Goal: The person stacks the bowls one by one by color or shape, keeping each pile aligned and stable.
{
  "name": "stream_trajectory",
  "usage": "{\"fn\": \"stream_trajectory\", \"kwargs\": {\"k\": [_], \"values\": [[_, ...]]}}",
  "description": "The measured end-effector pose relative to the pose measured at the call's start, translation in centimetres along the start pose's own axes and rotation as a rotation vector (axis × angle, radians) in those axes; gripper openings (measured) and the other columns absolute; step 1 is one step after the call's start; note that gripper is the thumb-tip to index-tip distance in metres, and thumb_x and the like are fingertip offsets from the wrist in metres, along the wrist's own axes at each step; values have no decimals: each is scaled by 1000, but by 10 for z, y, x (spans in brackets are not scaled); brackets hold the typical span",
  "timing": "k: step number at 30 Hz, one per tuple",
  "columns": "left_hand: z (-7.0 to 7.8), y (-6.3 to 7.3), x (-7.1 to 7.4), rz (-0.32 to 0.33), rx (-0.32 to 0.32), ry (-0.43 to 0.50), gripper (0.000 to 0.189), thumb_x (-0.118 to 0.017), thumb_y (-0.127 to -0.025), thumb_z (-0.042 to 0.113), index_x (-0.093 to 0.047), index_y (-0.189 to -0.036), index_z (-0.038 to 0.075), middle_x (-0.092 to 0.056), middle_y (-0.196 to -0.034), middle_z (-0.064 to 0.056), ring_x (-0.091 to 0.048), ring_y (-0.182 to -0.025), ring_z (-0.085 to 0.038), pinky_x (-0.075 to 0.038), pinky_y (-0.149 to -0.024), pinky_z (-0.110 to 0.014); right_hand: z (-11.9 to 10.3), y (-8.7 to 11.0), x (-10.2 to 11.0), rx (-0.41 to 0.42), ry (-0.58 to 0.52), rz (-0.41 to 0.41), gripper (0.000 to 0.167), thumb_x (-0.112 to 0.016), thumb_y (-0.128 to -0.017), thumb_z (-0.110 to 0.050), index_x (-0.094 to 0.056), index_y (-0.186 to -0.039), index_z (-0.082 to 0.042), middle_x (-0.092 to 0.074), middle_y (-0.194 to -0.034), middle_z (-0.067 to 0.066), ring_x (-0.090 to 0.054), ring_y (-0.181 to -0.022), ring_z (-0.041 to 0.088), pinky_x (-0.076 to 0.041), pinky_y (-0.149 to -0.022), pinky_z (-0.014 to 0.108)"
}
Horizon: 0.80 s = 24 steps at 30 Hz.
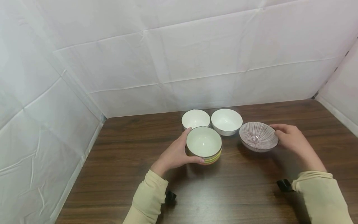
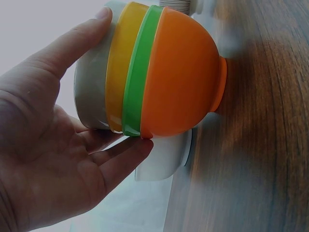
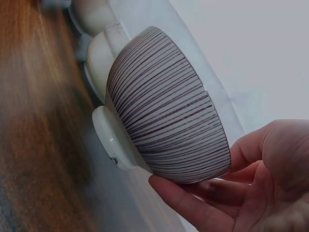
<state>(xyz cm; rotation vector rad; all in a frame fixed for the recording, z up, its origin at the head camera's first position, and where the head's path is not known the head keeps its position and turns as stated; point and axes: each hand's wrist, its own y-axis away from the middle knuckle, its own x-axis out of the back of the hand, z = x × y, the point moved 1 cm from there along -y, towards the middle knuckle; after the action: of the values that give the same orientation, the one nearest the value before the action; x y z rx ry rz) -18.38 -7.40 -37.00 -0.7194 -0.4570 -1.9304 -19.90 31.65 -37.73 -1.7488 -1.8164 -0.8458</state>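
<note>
My left hand (image 1: pixel 174 156) grips a stack of nested bowls (image 1: pixel 204 142) from its left side, thumb at the near side and fingers round the far side. In the left wrist view the stack shows an orange bowl (image 2: pixel 181 72) at the bottom, then green, yellow and grey-white bands above. At the right, my right hand (image 1: pixel 292 140) pinches the rim of a bowl with thin purple-brown stripes (image 1: pixel 258 137). That striped bowl (image 3: pixel 166 111) is held over the table with its pale foot showing in the right wrist view.
Two white bowls stand side by side behind the held ones: a left one (image 1: pixel 195 118) partly hidden by the stack, and a right one (image 1: pixel 227 120). The dark wooden table (image 1: pixel 223 193) ends at a white cloth wall (image 1: pixel 195 68). Black straps hang at both wrists.
</note>
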Motion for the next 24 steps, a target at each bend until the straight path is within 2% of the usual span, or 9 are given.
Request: {"fn": "stream_trajectory", "kwargs": {"k": [3, 6, 18, 21, 24], "values": [[0, -1, 0, 0, -1, 0, 115, -90, -70, 40, -21, -158, 16, -41, -155, -4, -45, -140, -24, -39, -115, -46, -4, 2, 1, -16, -72, -20, 50, -30, -105, -20, -42, -142, 13, -55, -127, 33, -57, -81, 3, -56, -66, 24], [0, -1, 0, 0, -1, 2, 115, -90, -70, 40, -21, -158, 15, -41, -155, -4, -45, -140, -23, -39, -115, -45, -9, 5, 2, -20, -131, -28, 51, -29, -105, -20, -40, -144, 13, -54, -128, 32, -57, -79, -1, -58, -68, 25], [1, -2, 0, 2, -21, 1, 115, -90, -70, 38, -21, -158, 15, -42, -154, -5, -47, -138, -23, -39, -115, -45, -27, 10, 6, 71, -130, -2, 48, -34, -105, -17, -43, -141, 13, -61, -115, 26, -60, -75, -3, -61, -65, 26], [1, -2, 0, 0, -18, 4, 115, -90, -70, 38, -21, -158, 14, -41, -155, -5, -45, -139, -23, -39, -116, -45, -33, 12, 5, 90, -154, 8, 47, -35, -105, -16, -44, -141, 13, -66, -101, 8, -60, -74, -4, -60, -64, 24], [0, -2, 0, -1, -10, 4, 116, -90, -70, 38, -19, -159, 14, -38, -158, -5, -43, -142, -24, -37, -117, -45, -38, 14, 4, 100, -208, 13, 47, -37, -105, -16, -44, -141, 12, -61, -91, -15, -60, -75, -6, -60, -66, 23]]}}
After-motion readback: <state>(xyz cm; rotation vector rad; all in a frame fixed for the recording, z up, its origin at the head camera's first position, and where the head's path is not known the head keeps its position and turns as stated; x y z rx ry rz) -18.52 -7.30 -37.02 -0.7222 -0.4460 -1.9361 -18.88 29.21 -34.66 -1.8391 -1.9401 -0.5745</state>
